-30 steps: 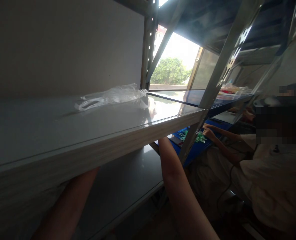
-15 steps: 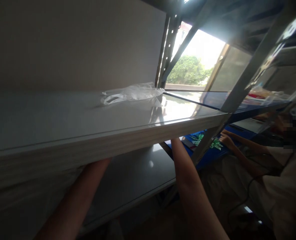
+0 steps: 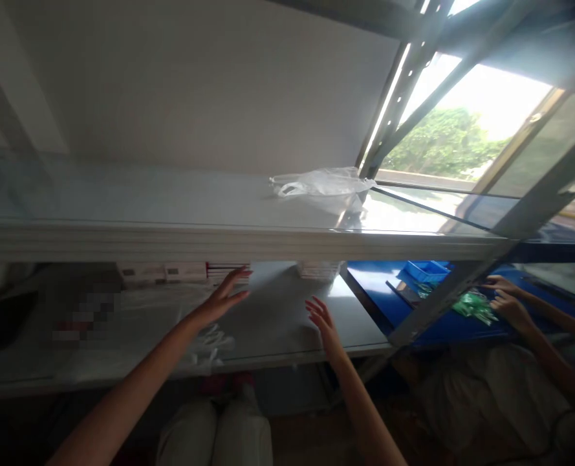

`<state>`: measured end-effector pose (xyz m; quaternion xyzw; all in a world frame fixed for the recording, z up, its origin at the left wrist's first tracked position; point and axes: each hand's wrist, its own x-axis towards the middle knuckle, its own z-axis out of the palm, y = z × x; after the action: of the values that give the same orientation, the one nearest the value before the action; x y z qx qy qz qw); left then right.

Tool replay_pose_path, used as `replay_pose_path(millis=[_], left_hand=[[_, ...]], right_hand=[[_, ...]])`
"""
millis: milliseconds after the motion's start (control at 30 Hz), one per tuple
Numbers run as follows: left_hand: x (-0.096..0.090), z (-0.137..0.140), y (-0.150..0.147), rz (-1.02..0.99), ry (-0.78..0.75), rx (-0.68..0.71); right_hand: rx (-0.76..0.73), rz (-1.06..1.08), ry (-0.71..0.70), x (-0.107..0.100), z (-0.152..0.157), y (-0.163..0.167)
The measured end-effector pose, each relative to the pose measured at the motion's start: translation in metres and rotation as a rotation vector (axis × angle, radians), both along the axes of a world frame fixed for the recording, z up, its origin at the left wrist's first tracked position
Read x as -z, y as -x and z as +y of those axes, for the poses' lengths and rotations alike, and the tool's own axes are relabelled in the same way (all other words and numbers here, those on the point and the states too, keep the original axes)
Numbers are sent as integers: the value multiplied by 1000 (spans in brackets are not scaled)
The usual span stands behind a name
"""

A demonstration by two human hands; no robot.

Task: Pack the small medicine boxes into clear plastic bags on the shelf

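Observation:
My left hand (image 3: 223, 296) reaches over the lower shelf (image 3: 272, 310) with fingers and thumb apart, holding nothing. Just beyond it stand red-and-white stacked items (image 3: 227, 268), partly hidden by the upper shelf; I cannot tell whether the fingertips touch them. Under my left wrist lies crumpled clear plastic (image 3: 214, 343). To the right, my right hand (image 3: 322, 318) is also open and bare, its fingers spread above the shelf surface. Behind it sits a pale stack (image 3: 319, 269), whose top is cut off by the upper shelf edge.
The upper shelf's front edge (image 3: 248, 246) crosses above my hands, with a clear plastic bag (image 3: 323, 182) on that shelf. A slanted metal post (image 3: 455, 285) stands at right. Beyond it, a co-worker's hands (image 3: 508, 301) are by green wrapped pieces (image 3: 474, 305) and a blue bin (image 3: 427, 270).
Both hands, hidden under the upper shelf before, now show in full. The view has shifted left and down, bringing the lower shelf, its stacked items and my legs into sight.

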<state>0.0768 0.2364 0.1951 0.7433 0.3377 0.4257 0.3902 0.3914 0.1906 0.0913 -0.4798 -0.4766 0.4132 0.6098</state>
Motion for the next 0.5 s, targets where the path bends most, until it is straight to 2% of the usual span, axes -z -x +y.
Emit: replay_pose_path(millis=[67,133,200,267,333,400,500], left_hand=[[18,-34,33,37,-20,-76],[39,-65,61,105,-53,-161],[58,-89,83,179,-124,-269],[71,-102,101,249,-209,-443],[74,-107,116,348,-261,-641],[69,-104,126,507,-251,-776],[60,-93,130,792,-152,-812]], right_hand=[[-20,-80,-37,16,-15,42],[-42,-149,-89,22,-26,83],[-75,-213,-136,19,-35,122],[-123,-308,-184,10,-44,157],[-173,-402,-242,0,-50,188],[-215,-479,-294,-12,-51,214],[-259,-595,-315,-25,-42,247]])
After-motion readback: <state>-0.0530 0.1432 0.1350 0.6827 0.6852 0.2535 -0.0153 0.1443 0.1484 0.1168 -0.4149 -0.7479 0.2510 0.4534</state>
